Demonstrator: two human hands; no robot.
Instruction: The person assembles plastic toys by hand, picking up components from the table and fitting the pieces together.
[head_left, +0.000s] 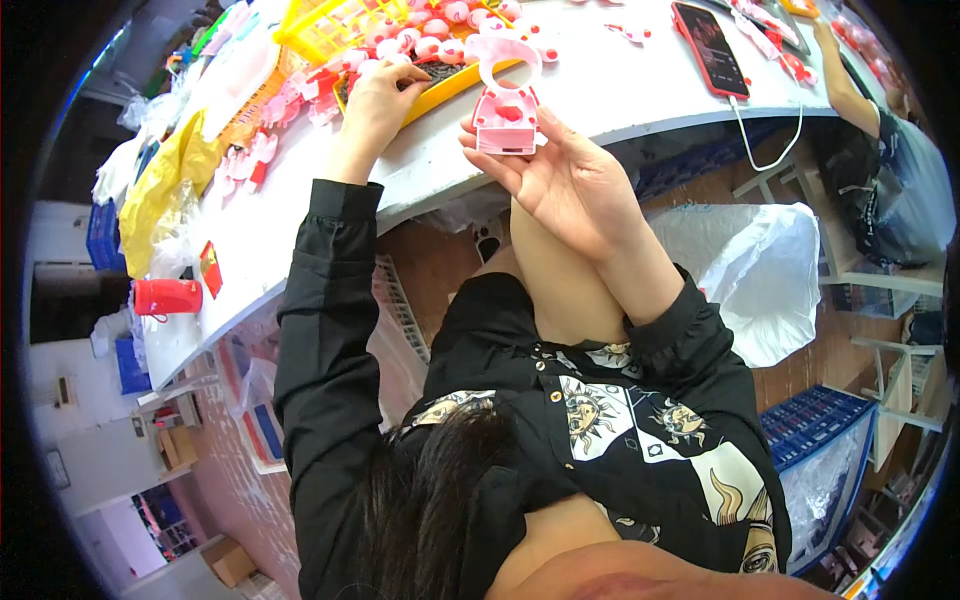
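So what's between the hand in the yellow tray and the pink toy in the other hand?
Head view: only the yellow tray's rim and bare white table separate left hand from pink toy.

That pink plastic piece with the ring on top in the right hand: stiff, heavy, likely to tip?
The pink plastic piece probably stays stiff: its ring holds its round shape while the right hand props it from below. It looks light, since fingertips alone carry it. The tall ring over a narrow base suggests it may tip if set upright.
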